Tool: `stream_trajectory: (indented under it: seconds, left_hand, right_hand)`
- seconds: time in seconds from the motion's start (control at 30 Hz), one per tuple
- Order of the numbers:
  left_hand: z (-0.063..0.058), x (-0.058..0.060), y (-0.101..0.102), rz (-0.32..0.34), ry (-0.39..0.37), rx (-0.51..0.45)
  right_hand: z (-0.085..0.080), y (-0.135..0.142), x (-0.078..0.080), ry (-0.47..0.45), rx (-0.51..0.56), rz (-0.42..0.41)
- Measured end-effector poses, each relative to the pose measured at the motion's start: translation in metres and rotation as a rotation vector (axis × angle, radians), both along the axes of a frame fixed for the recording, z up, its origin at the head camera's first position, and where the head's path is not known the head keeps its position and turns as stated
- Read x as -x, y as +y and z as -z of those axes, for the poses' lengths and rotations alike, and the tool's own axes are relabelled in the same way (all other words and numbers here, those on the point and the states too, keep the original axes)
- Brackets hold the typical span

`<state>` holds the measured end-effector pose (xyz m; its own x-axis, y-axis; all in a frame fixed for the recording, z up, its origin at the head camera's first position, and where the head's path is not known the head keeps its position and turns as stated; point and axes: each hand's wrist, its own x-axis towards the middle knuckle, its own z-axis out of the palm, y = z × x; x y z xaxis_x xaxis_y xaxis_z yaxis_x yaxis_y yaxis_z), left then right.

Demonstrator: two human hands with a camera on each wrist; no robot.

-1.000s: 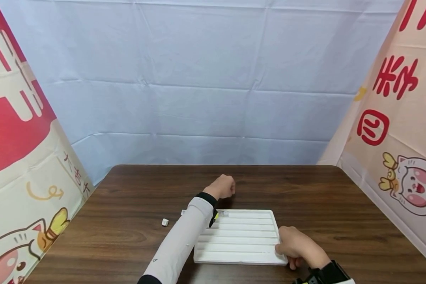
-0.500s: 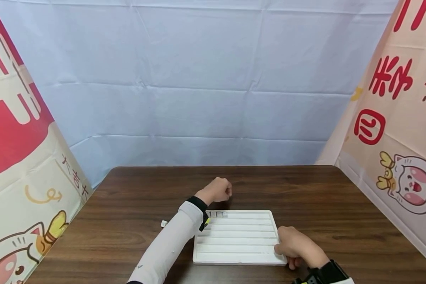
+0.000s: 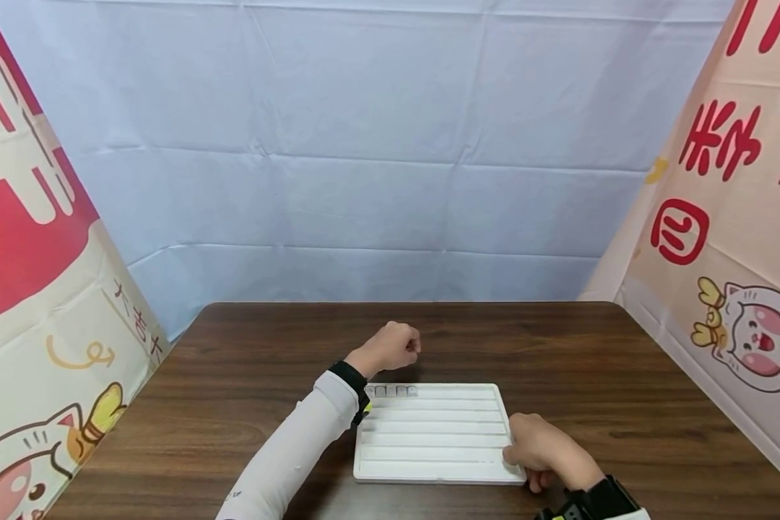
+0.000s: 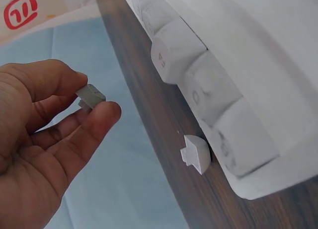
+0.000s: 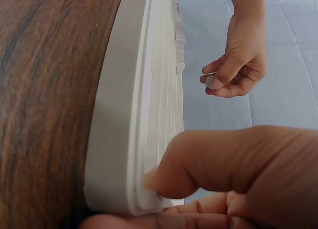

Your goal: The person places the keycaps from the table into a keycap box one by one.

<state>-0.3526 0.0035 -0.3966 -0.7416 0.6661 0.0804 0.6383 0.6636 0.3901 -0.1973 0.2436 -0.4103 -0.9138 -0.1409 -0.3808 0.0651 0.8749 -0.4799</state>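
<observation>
Between thumb and finger, my left hand (image 3: 390, 345) pinches a small grey keycap (image 4: 91, 96), held in the air just beyond the far edge of a white ridged tray (image 3: 438, 437). A row of keycaps (image 3: 391, 391) sits in the tray's farthest groove, near its left end. One loose keycap (image 4: 197, 154) lies tipped on its side on the table, close against the tray. My right hand (image 3: 549, 451) grips the tray's near right corner, thumb on top and fingers beneath or along the side.
The tray lies on a dark wood-grain table (image 3: 247, 383). A pale blue cloth (image 3: 364, 202) hangs behind the table's far edge. Printed cloths (image 3: 721, 310) flank both sides. My left sleeve (image 3: 299, 440) passes over the table left of the tray.
My left hand has shifted a little left, uncovering more of the keycap row. A loose white keycap left of the tray is now hidden behind the arm. The right hand stays on its corner.
</observation>
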Motion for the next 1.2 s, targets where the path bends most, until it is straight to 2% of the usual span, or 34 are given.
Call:
stream_trajectory:
  seconds: [0.37,0.57,0.73,0.9,1.2]
  left_hand:
    - [0.004,0.002,-0.01,-0.002,-0.046,-0.058]
    - [0.006,0.005,-0.013,-0.013,-0.06,-0.125]
    - [0.009,0.006,-0.015,-0.025,-0.105,-0.171]
    - [0.011,0.006,-0.016,-0.016,-0.121,-0.177]
    - [0.013,0.005,-0.018,0.021,-0.1,-0.179]
  right_hand:
    - [0.0,0.0,-0.001,-0.008,-0.002,0.004]
    - [-0.002,-0.001,-0.002,-0.003,0.004,0.009]
    - [-0.002,-0.002,-0.002,0.005,0.008,0.008]
    - [-0.001,-0.001,-0.001,0.002,0.006,0.005]
    - [-0.002,-0.002,0.0,-0.002,0.008,-0.004]
